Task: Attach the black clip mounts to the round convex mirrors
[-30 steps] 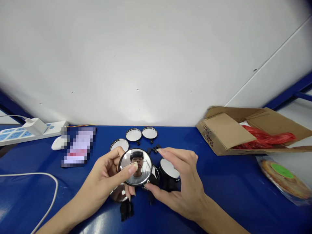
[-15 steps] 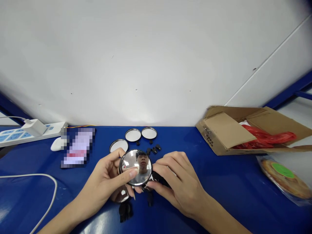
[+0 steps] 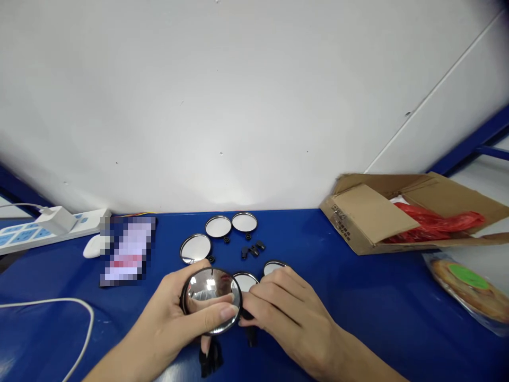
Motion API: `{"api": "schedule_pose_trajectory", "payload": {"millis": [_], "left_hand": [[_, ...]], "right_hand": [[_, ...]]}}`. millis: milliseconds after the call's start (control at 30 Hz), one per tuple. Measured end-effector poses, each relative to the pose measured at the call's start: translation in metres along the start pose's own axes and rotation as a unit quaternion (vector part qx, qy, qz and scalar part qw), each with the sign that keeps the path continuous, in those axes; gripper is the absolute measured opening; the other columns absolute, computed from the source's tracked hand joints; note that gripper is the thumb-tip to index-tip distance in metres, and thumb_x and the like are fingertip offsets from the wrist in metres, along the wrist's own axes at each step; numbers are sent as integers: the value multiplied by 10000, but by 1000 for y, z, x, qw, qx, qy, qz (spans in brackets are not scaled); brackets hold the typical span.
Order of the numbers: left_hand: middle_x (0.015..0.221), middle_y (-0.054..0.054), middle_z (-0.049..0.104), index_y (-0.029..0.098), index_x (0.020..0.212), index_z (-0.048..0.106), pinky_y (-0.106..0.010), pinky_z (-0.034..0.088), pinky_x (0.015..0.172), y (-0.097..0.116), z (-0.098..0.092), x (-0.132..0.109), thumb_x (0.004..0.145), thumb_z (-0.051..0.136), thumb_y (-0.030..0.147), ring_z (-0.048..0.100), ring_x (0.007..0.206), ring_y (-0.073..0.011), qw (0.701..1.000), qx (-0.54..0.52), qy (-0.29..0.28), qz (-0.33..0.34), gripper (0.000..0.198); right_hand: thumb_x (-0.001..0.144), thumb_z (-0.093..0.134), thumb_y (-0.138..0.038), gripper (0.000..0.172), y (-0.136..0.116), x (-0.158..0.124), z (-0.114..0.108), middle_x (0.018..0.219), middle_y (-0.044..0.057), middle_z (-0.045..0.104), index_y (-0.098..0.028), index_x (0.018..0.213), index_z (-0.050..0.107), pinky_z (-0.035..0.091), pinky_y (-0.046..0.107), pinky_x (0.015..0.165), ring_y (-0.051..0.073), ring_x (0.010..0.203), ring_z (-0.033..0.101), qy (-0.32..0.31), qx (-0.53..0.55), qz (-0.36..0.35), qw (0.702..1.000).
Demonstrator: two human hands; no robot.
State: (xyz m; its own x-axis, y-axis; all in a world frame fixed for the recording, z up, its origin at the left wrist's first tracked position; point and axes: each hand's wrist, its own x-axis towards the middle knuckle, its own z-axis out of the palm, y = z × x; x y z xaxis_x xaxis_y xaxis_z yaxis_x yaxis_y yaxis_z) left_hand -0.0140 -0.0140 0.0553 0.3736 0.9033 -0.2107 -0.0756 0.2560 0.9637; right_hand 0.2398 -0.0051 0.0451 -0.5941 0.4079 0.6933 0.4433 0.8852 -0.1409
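My left hand (image 3: 175, 313) is closed around a round black-rimmed mirror (image 3: 213, 294), its thumb across the glass and its fingers behind. My right hand (image 3: 286, 313) is closed at the mirror's right edge, pinching a small black piece (image 3: 247, 314) that is mostly hidden by the fingers. Whether the piece is joined to the rim I cannot tell. Behind the right hand lie two more mirrors, one partly covered (image 3: 274, 266) and one beside it (image 3: 245, 280). Below the held mirror several black pieces (image 3: 210, 358) lie on the blue table (image 3: 358, 323).
Farther back are three round mirrors (image 3: 195, 248) with small black knobs, and several black clips (image 3: 253, 250). To the right stand an open cardboard box (image 3: 358, 212) with a red bag and a packaged round item (image 3: 469, 286). A phone (image 3: 129, 249), power strip (image 3: 91, 220) and white cable (image 3: 89, 313) are left.
Both hands and the held mirror have come slightly nearer and lower, the mirror shifting left. Two mirrors behind the right hand now show. The camera view has tilted a little.
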Motion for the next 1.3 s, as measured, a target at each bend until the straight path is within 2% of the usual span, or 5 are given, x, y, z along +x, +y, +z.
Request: {"api": "schedule_pose_trajectory", "payload": {"millis": [367,500,800,933,1300], "left_hand": [[676,57,623,212,887,703,-171,530,463,6,-8,3,805,1001,265,542,510,-91,992,-8,-112,-57,313],[614,38,653,203,896,713,-148,410,414,3,-4,0,846,980,322,626,453,-109,999,-7,-50,-14,297],[538,-5,710,202,858,720,-175,376,361,5,-6,-4,781,1025,437,638,369,-150,996,2,86,35,393],[601,47,705,215,837,709,-146,455,405,10,-21,11,820,1019,435,561,399,-64,948,-62,269,160,381],[693,14,712,173,945,746,-187,495,426,-5,-18,29,937,941,482,596,485,-101,967,-18,215,133,366]], "right_hand": [[1183,591,-162,214,-5,2,-17,851,16,772,-118,1136,795,523,370,748,158,743,677,-78,1,-66,995],[1111,646,-58,167,-7,0,-17,908,48,813,-62,1213,778,505,398,757,190,802,732,-2,-42,-52,998],[1182,645,-217,144,-3,7,-25,903,2,812,-170,1241,768,534,367,789,166,788,743,64,-35,7,997],[1148,698,-233,159,31,5,-38,1037,34,829,-277,1254,809,567,365,824,204,868,755,186,-139,203,951],[983,780,-546,365,107,-25,4,946,74,785,-233,1113,917,550,415,803,239,817,685,41,48,443,894]]}}
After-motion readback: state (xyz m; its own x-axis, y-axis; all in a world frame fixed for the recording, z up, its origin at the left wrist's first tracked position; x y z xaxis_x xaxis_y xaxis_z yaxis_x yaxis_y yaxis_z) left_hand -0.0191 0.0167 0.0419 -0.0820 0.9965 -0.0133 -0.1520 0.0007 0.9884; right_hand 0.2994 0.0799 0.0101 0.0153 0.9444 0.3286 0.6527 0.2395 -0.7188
